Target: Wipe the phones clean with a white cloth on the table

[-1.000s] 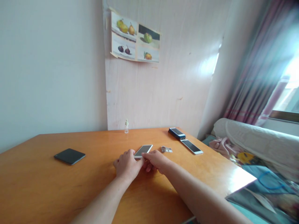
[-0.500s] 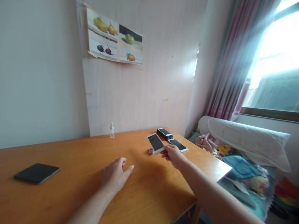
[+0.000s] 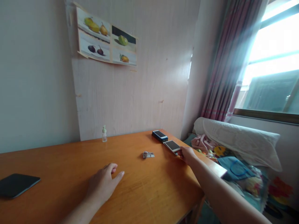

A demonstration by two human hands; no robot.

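My right hand (image 3: 187,154) is closed on the near end of a white-framed smartphone (image 3: 172,145) with a dark screen. That phone lies over another phone, which is mostly hidden beneath it; whether they touch fully I cannot tell. Just behind is a stack of phones (image 3: 160,135), the top one white-edged with a dark screen. My left hand (image 3: 105,180) rests over the table, thumb and fingers apart, holding nothing. A small crumpled grey wrapper or cloth (image 3: 148,154) lies between my hands.
On the wooden table (image 3: 130,193), a dark flat tablet-like slab (image 3: 17,185) sits at the left. A small pump bottle (image 3: 104,134) stands near the wall. Beyond the table's right edge are a rolled white bedding piece (image 3: 235,140) and a blue bag (image 3: 235,168).
My right hand has carried the white phone right and down, from above the crumpled piece onto the other phone. The view has turned slightly right. My left hand stays open.
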